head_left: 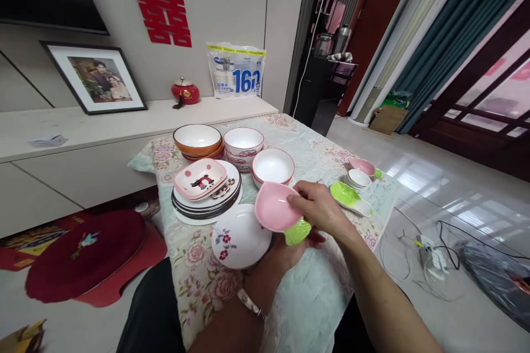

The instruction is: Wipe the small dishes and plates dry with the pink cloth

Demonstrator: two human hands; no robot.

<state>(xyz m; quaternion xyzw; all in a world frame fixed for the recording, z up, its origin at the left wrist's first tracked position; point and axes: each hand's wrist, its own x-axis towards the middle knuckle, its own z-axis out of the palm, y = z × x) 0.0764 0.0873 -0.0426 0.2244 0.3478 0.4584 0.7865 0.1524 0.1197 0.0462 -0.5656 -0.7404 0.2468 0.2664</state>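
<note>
My right hand (321, 207) pinches the side of a pink bowl (273, 204) with a green leaf-shaped handle, tilted above the table. Under the leaf handle my left hand (292, 253), with a bracelet at the wrist, is closed against the same bowl; most of its fingers are hidden. Just left of the hands lies a white plate (240, 237) with red flowers. Behind it stands a stack of dark-rimmed plates (207, 209), topped by a pink cartoon dish (200, 178). A red-rimmed white bowl (273, 165) sits on another bowl beyond the pink one.
Orange bowls (197, 143) and patterned bowls (243, 146) are stacked at the back. On the right of the floral tablecloth (314, 149) are small white dishes (358, 179), a green leaf dish (350, 198) and another pink bowl (362, 166). A red stool (89, 253) stands left.
</note>
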